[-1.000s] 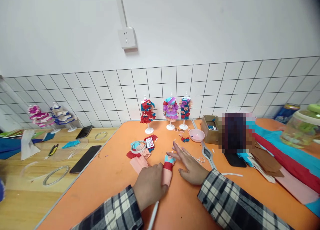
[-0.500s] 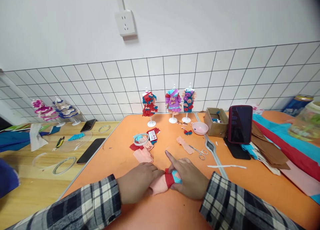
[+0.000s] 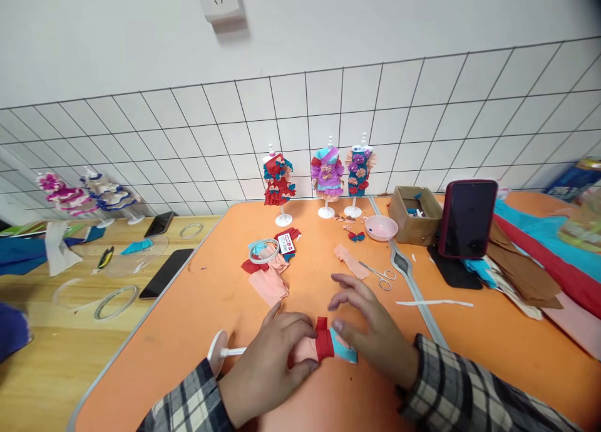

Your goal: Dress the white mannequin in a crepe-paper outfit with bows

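A small dress form (image 3: 323,344) lies on its side on the orange table, wrapped in pink, red and light blue crepe paper. Its white round base (image 3: 216,352) points left, and part of its stand pole shows beside my left wrist. My left hand (image 3: 277,363) wraps over the pink part, thumb below and fingers above, holding it down. Just right of the form hovers my right hand (image 3: 370,329), fingers apart and curved, with nothing visible in them. The form's neck end is partly hidden behind the right hand.
Small scissors (image 3: 381,274) lie by a pink paper strip (image 3: 351,261). A tape roll (image 3: 263,251) rests on paper scraps. Behind stand dressed mannequins (image 3: 327,172), a pink bowl (image 3: 381,228), a cardboard box (image 3: 416,216) and a phone (image 3: 469,219). Crepe sheets (image 3: 544,244) lie right.
My right hand has let go of the dress form and lifted off to the right, fingers spreading. The white base has come into sight at left. The camera view has tilted down.
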`<state>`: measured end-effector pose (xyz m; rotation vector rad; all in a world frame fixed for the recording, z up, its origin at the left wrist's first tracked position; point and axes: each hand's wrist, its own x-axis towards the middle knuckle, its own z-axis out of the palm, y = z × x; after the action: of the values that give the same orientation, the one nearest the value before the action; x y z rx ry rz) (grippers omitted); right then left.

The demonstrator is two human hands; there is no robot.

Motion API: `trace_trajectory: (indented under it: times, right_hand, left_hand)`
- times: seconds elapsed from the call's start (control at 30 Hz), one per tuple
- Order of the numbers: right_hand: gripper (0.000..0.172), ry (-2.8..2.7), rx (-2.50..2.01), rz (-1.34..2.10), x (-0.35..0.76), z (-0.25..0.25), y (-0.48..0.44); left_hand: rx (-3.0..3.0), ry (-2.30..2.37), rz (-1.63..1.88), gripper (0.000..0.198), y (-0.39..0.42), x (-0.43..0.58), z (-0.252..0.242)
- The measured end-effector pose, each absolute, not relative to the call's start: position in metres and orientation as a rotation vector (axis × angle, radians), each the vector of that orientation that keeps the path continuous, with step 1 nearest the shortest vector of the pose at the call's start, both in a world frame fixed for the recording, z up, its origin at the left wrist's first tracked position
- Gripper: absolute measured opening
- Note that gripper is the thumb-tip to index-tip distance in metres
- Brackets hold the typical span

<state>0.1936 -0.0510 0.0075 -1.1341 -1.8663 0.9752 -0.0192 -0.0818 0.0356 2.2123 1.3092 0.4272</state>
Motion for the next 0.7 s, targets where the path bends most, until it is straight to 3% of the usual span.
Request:
trace_trajectory:
  times: [0.03, 0.13, 0.43, 0.7]
  right_hand:
    - [0.016, -1.831, -1.141, 1.080, 0.194, 0.008, -0.044]
    - [0.016, -1.788, -1.219, 1.273, 0.190, 0.004, -0.031]
    - [0.015, -1.843, -1.402, 1.170, 0.180, -0.011, -0.039]
    - [0.018, -1.875, -1.421, 1.123, 0.181, -0.011, -0.037]
  left_hand:
    - [2.212, 1.299, 0.432, 0.032, -0.082, -0.020, 0.035]
    - [2.214, 1.282, 0.437, 0.030, -0.083, -0.022, 0.032]
    - [2.203, 1.251, 0.482, 0.028, -0.083, -0.021, 0.026]
    - [2.160, 1.246, 0.539, 0.051, -0.085, -0.025, 0.017]
